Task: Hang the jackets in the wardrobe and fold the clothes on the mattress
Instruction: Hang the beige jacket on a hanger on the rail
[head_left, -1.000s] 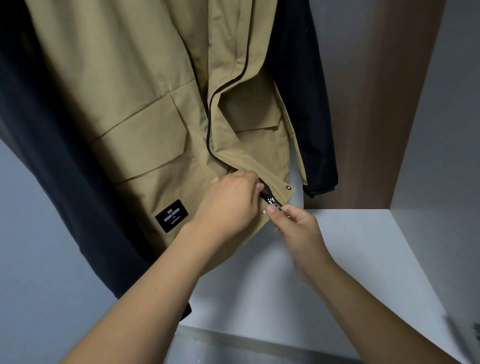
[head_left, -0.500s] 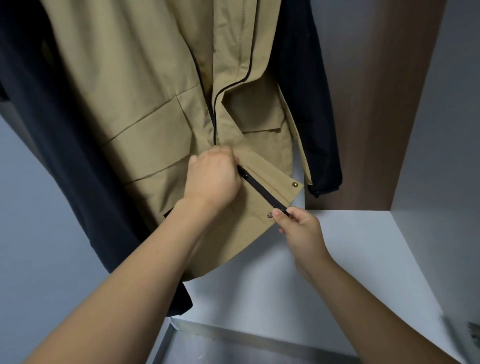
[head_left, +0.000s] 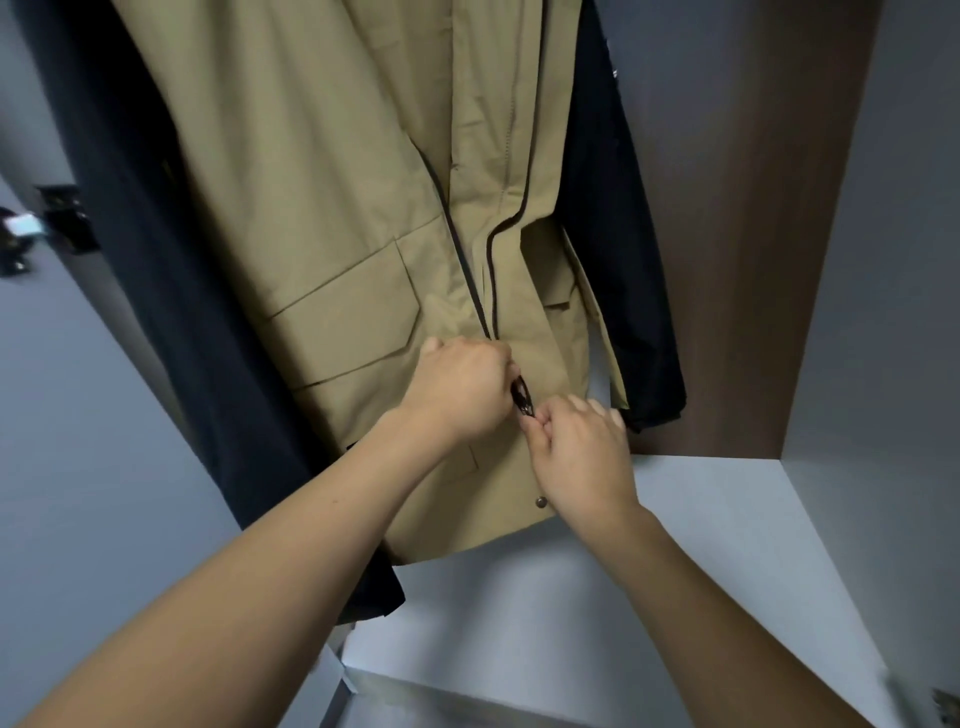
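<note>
Hands at jacket zip, low on front

Tan jacket hangs inside the wardrobe, front facing the camera, dark sleeves either side: one at left, one at right. Flap pocket on the left panel. Black zipper runs down the middle; lower part parted above the hands.

Left hand curled into a fist against the front panel near the zip line, gripping jacket fabric at the zip edge; exact hold hidden by knuckles. Right hand just beside it, nearly touching, thumb and forefinger pinched together on the small metal zip pull that shows between the two hands. Other right fingers loosely curled over the hem area.

Snap button on the hem just under the right wrist. Hem hangs above the white wardrobe shelf, not touching. Brown back panel right of the jacket. Door hinge at far left edge, blurry.
</note>
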